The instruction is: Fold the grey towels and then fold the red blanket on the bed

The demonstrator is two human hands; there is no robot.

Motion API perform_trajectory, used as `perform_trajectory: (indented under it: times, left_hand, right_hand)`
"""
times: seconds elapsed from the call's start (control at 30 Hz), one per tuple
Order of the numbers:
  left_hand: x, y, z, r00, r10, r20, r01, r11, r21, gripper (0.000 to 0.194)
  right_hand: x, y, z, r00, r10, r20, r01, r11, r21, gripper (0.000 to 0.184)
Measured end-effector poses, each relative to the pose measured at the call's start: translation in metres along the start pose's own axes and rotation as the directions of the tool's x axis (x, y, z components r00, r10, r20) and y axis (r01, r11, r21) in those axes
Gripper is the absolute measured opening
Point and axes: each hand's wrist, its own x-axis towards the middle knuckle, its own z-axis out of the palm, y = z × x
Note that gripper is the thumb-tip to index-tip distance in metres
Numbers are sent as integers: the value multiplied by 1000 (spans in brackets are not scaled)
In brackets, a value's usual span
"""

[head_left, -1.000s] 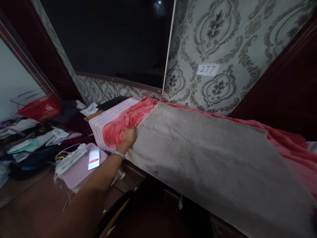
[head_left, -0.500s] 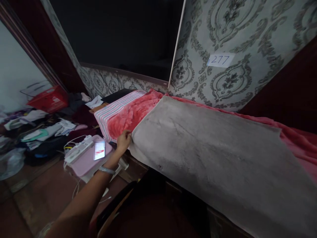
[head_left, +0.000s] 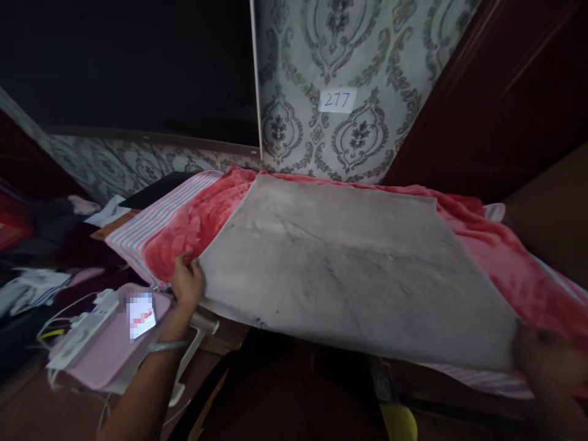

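Apparently, grey cloth [head_left: 349, 275] lies mostly spread at dial centre over red blanket [head_left: 496, 245], creases left, left hand [head_left: 188, 283] pinching its eight-o'clock edge, right hand [head_left: 549, 358] blurred at four o'clock, grip unreadable

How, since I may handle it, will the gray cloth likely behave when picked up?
Probably floppy: the gray cloth shows creases across its surface. It's probably light for its size, as its far edge looks thin. It may drag rather than slip against the red fabric, which looks plush.

dim light | phone screen [head_left: 142, 311] bright, partly pixelated | right hand [head_left: 546, 361] blurred
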Motion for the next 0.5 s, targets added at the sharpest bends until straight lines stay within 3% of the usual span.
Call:
perform_trajectory:
  times: [0.1, 0.2, 0.27, 0.33, 0.4, 0.5]
  left_hand:
    - [-3, 0, 0, 998, -29, 64, 24, 997, 70, 45]
    - [-5, -1, -2, 994, -35, 106, 23, 994, 110, 52]
    - [-2, 2, -6, 995, 11, 95, -27, 985, 168, 57]
    - [3, 12, -9, 989, 136, 52, -145, 962, 233, 58]
    - [9, 32, -7, 946, 318, 61, -323, 914, 247, 57]
    - [16, 74, 13, 822, 525, 221, -561, 813, 153, 58]
  right_hand:
    - [-7, -11, 1, 984, 171, 53, -175, 982, 68, 67]
    - [-15, -22, -6, 984, 164, 62, -171, 977, 126, 66]
    - [-18, -26, -12, 981, 173, 88, -185, 971, 150, 67]
    - [-19, -28, -15, 974, 195, 111, -212, 964, 162, 65]
    - [-17, -28, -15, 975, 196, 106, -212, 962, 174, 61]
    - [-12, -24, -11, 984, 165, 68, -176, 965, 194, 56]
